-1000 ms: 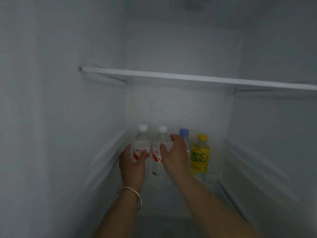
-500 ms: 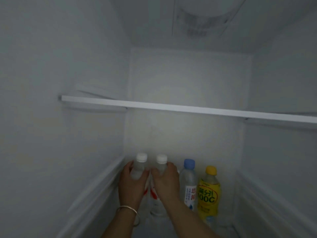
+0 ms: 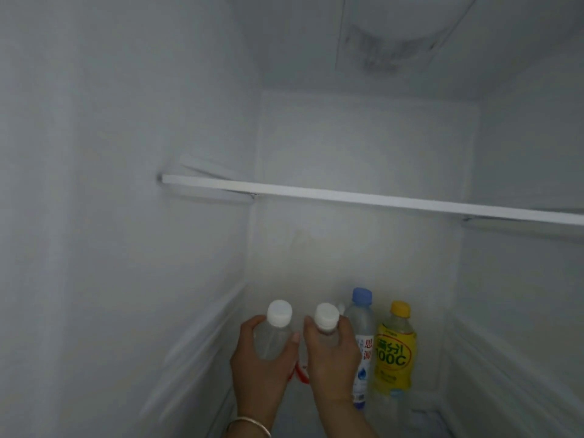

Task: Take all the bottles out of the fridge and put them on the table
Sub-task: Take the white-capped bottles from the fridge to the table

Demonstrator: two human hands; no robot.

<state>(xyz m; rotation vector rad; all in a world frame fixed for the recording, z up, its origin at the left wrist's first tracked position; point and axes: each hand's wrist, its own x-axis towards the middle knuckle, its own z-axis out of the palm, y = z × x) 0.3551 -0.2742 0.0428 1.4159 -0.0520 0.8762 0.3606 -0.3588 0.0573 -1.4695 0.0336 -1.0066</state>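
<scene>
Only the head view to go on here, looking into a dim fridge (image 3: 126, 216) with a white shelf (image 3: 347, 197) running across above the action.

The left hand (image 3: 262, 371) is wrapping its fingers and thumb around a clear bottle with a white cap (image 3: 275, 330), and the right hand (image 3: 331, 358) is curling around the neck and shoulder of a second white-capped bottle (image 3: 325, 320). Both bottles are inside the fridge, low down near the back. Can't tell if they're lifted or sitting on the floor of the compartment, since the hands are covering the lower halves.

Just beside the right hand, the blue-capped bottle (image 3: 360, 327) is standing upright, and the yellow bottle (image 3: 395, 352) is right next to that. Neither is being touched as far as I can see, though the right knuckles are looking really close to the blue-capped one.

What I'd worry about: pulling the right bottle out is probably going to drag those knuckles along the neighbour and tip it into the yellow one. Also the bottles could be slick if they're cold, and a grip that high up could slip.
</scene>
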